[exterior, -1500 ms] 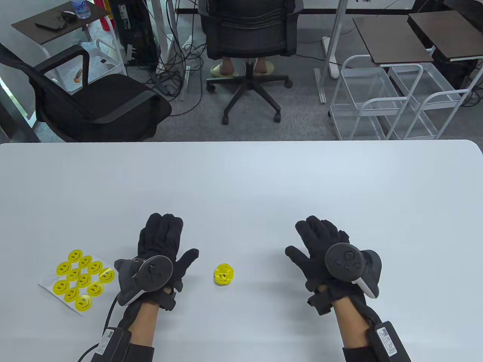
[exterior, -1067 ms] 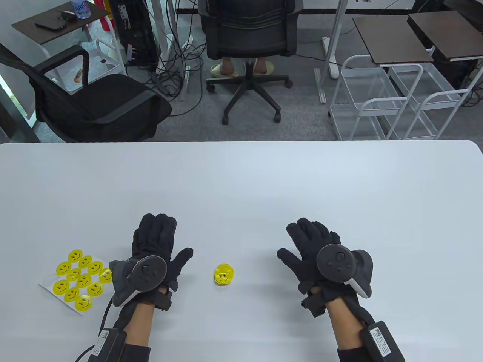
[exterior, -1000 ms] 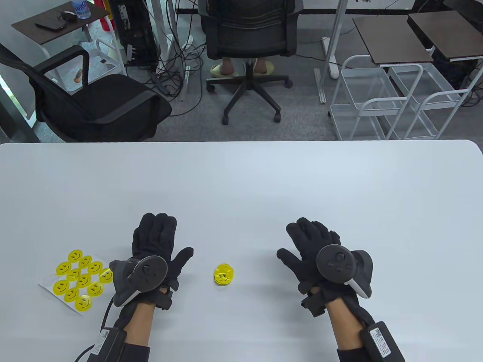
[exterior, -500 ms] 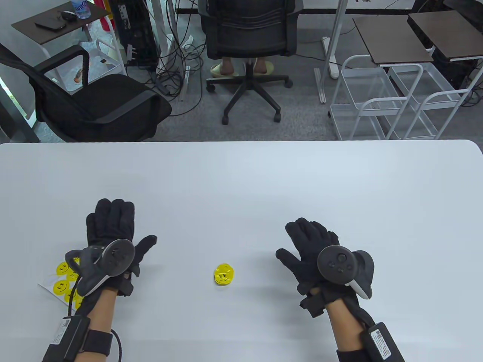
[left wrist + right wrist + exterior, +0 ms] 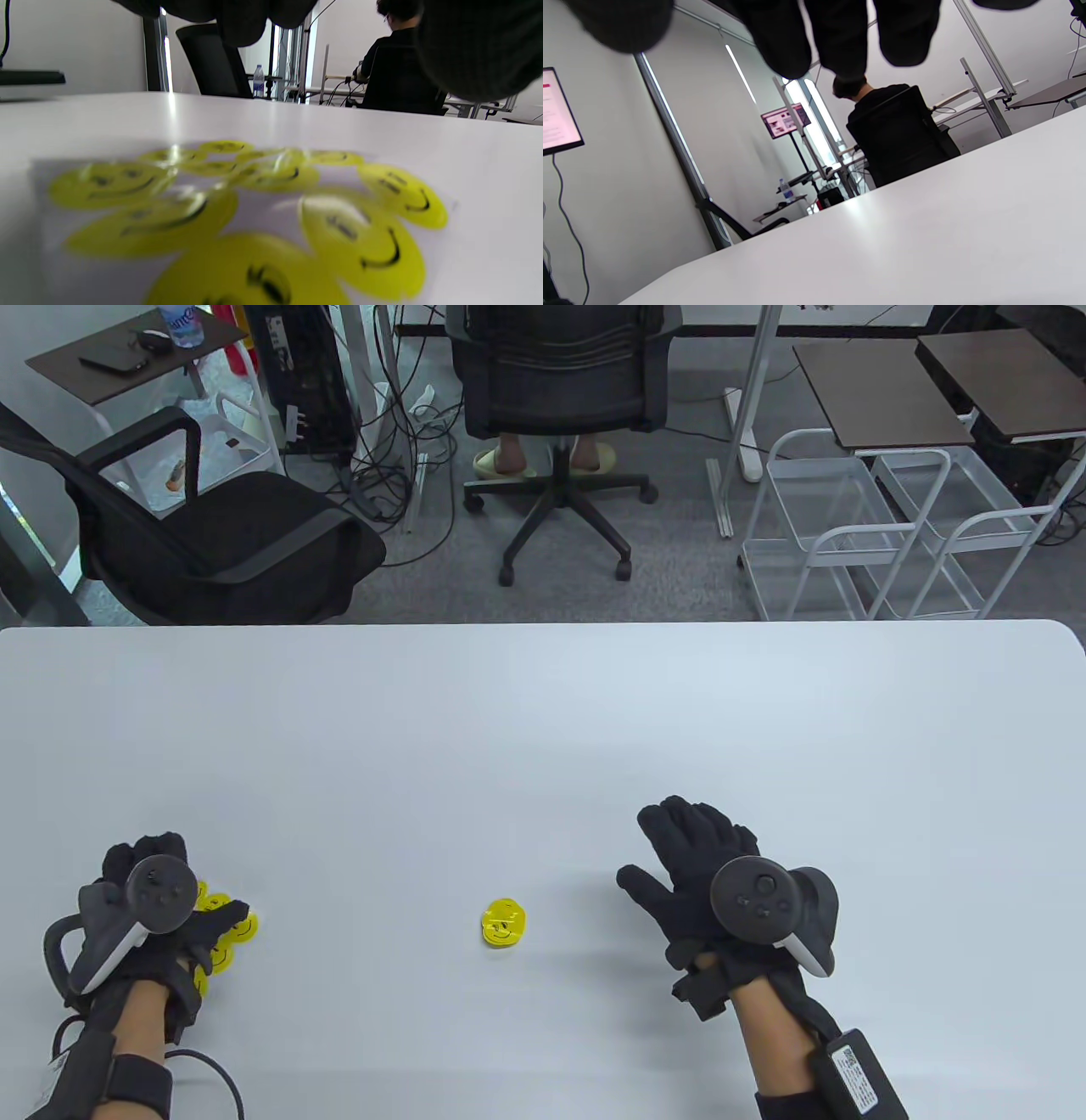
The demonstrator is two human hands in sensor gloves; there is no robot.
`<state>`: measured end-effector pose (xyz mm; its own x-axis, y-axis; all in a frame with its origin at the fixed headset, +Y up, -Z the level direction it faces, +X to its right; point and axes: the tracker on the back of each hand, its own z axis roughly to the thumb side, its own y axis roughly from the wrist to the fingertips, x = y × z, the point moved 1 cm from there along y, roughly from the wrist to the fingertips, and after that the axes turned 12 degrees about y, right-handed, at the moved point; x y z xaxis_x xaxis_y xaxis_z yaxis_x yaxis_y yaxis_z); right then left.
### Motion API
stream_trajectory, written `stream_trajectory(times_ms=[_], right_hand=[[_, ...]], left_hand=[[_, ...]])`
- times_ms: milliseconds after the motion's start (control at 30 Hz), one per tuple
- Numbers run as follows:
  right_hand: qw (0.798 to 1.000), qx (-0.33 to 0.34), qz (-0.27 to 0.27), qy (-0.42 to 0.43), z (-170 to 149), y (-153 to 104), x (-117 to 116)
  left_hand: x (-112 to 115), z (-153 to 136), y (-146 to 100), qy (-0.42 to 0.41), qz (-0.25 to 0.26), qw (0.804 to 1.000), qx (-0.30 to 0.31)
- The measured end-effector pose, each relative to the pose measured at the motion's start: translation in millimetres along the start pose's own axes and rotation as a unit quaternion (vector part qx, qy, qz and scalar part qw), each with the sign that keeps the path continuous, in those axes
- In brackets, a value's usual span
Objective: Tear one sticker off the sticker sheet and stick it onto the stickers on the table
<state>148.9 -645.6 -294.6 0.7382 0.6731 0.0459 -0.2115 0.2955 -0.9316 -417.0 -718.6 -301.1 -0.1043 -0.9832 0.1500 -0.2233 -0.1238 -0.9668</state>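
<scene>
The sticker sheet (image 5: pixel 222 935) with yellow smiley stickers lies flat at the table's front left, mostly hidden under my left hand (image 5: pixel 182 899). In the left wrist view the sheet (image 5: pixel 254 203) fills the lower half, and the gloved fingers (image 5: pixel 237 17) hang above it, holding nothing. A small pile of yellow smiley stickers (image 5: pixel 503 923) sits on the table between my hands. My right hand (image 5: pixel 657 848) is spread flat and empty to the right of the pile. Its fingers (image 5: pixel 840 38) show at the top of the right wrist view.
The white table (image 5: pixel 543 712) stretches far beyond the hands. Its far edge borders office chairs (image 5: pixel 212 534) and white carts (image 5: pixel 882 534) on the floor. A black cable (image 5: pixel 212 1069) loops by my left wrist near the front edge.
My left hand has moved left and toward the front edge, from beside the sticker pile to over the sticker sheet, covering most of it. My right hand has barely moved.
</scene>
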Motion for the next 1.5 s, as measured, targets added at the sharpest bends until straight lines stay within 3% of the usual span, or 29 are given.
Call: stream_trajectory(times_ms=[167,533,900,1233,1500], right_hand=[[1.000,0.000,0.004,0.001,1.0,0.2,-1.4],[1.000,0.001,0.012,0.003,2.6,1.0,-4.4],[1.000,0.000,0.020,0.005,4.2,1.8,-7.5],[1.000,0.000,0.021,0.006,4.5,1.8,-8.3],[1.000,-0.002,0.020,0.010,3.9,2.5,-8.4]], left_hand=[[23.4,-7.8,3.2,-0.025,-0.063,0.998,0.006],[38.8,-5.5,8.7,-0.018,-0.112,0.994,0.003],[31.1,4.6,10.2,0.007,-0.104,0.995,0.010],[19.4,19.1,10.0,0.048,-0.053,0.997,0.005],[-44.9,56.6,4.9,0.034,0.117,0.992,0.028]])
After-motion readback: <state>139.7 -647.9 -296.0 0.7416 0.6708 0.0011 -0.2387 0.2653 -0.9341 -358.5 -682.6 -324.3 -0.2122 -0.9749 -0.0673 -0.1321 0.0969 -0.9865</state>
